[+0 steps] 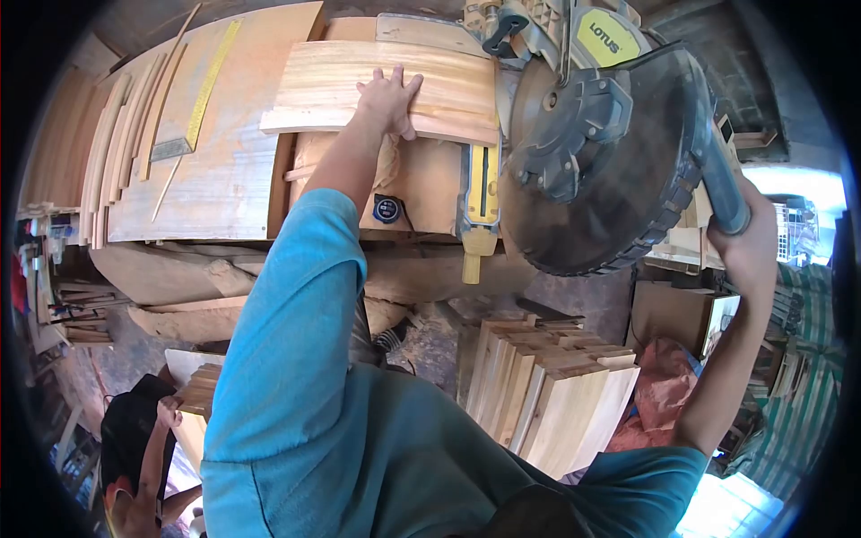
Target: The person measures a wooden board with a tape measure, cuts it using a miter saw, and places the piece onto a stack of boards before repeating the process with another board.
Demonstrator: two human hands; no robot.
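Note:
Flat on top of a wide light board (pixel 314 81), my left hand (pixel 390 100) rests with its fingers spread. The board lies across the bench, its right end beside the yellow base piece (pixel 484 184) of a miter saw. My right hand (pixel 749 229) is wrapped round the saw's blue-grey handle (pixel 728 179). The large round blade and guard (pixel 610 170) stand between the handle and the board's right end, raised or lowered I cannot tell. Below the board, a round dark tape measure (pixel 387 209) sits on the bench.
A metal square (pixel 172 148) with a yellow rule and thin wood strips (pixel 126 134) lie on the bench's left. Stacked boards (pixel 547 386) stand below the saw, beside a reddish sheet (pixel 659 394). Another person (pixel 139 448) holds wood pieces at the lower left.

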